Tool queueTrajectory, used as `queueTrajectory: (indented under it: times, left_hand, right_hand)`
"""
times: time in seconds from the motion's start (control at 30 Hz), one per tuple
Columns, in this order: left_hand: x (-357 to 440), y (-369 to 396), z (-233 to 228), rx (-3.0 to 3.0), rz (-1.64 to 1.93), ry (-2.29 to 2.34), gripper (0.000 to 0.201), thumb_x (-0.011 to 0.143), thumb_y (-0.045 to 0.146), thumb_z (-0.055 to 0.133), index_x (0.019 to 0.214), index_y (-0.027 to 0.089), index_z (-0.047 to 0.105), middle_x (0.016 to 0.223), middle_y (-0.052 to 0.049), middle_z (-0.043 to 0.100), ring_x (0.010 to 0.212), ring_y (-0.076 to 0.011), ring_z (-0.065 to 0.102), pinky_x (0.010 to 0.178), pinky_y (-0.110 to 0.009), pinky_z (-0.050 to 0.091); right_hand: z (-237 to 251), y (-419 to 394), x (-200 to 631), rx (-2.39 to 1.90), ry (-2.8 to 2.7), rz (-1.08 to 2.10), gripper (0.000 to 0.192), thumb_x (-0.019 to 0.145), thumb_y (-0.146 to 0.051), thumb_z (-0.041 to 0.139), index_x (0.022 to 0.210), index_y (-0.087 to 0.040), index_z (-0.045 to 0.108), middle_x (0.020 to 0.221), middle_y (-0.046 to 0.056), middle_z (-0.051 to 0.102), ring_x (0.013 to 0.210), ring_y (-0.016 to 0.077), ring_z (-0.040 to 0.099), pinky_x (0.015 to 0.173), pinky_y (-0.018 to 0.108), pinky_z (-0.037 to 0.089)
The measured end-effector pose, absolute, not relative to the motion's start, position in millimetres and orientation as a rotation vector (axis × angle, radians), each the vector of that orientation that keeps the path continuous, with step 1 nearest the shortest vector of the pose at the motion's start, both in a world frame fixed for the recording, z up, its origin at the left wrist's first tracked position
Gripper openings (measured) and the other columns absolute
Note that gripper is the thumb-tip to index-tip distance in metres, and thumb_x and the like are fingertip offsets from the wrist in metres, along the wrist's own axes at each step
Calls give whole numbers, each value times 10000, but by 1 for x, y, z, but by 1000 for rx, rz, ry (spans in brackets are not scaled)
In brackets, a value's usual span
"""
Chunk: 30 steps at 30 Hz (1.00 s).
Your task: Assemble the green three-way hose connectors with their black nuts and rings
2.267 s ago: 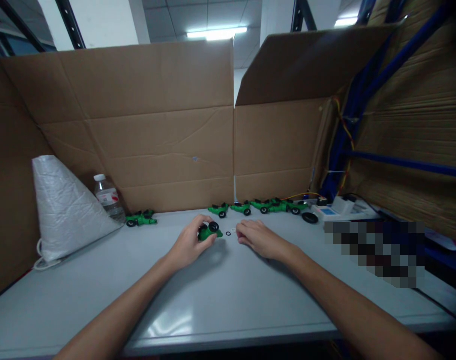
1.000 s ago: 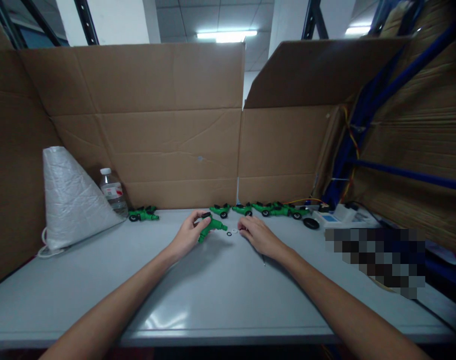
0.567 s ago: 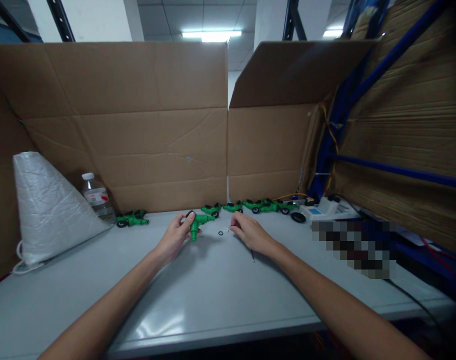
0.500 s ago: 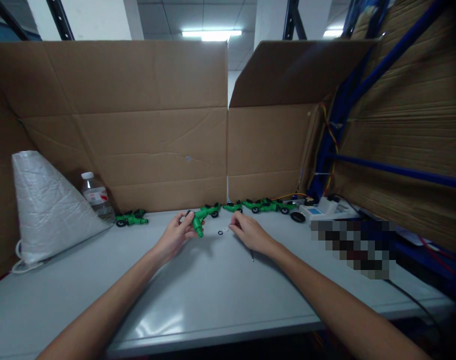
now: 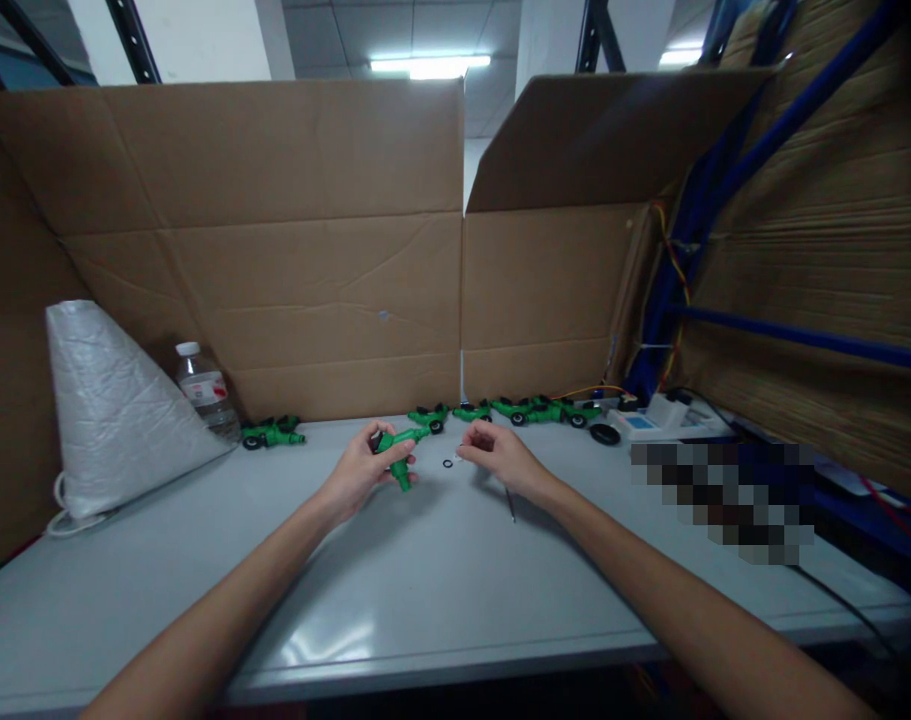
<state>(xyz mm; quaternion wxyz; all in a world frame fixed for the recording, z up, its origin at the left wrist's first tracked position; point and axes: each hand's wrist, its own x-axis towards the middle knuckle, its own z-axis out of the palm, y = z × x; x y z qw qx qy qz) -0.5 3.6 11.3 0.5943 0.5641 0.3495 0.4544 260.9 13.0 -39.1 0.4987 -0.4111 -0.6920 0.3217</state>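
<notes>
Left hand (image 5: 357, 470): grip closed on green fitting (image 5: 399, 448), now turned, one end down.
Right hand (image 5: 500, 458): lifted, fingertips pinched; contents unclear, beside black ring (image 5: 447, 463).

A pale grey tabletop (image 5: 440, 590) is fenced in by tall sheets of brown cardboard (image 5: 275, 240) standing along its far edge and left side. Right of the cardboard, blue steel racking (image 5: 732, 180) carries stacked flattened cartons. Above the cardboard show a white wall, dark diagonal beams and a ceiling with a lit fluorescent tube (image 5: 431, 66).
</notes>
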Motion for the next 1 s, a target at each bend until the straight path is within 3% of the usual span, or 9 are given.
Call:
queueTrajectory:
  times: [0.2,0.43,0.8,1.0]
  left_hand:
    - [0,4,9,1504,1090,873,450,808,452,862,971,210,520,871,-6,662,827,-183,700,701,-290,572]
    - [-3,11,4,1662,1061,794,546,839,396,838,1290,171,630,1013,-76,712,836,-191,689,729,-316,569]
    - [1,4,4,1712,1066,762,422,836,366,831,1060,199,514,1010,-11,602,717,-140,700,708,-319,598]
    - [-1,3,4,1945,1008,809,503,926,442,733,1355,216,602,1060,-59,676,832,-192,696,783,-346,581]
  right_hand:
    - [-33,6,257,-990,-1642,817,310,805,-468,772,759,-195,630,740,6,640,697,167,568,676,303,433]
    - [-28,-1,252,-867,-1580,1022,395,828,-532,788,804,-215,553,701,-36,593,611,138,571,605,277,444]
    - [-20,-8,245,-825,-1509,1135,449,791,-595,811,857,-231,559,698,-47,584,569,124,561,537,257,478]
    - [-21,-9,242,-843,-1444,1167,474,770,-608,830,876,-226,571,696,-48,597,561,117,562,516,242,482]
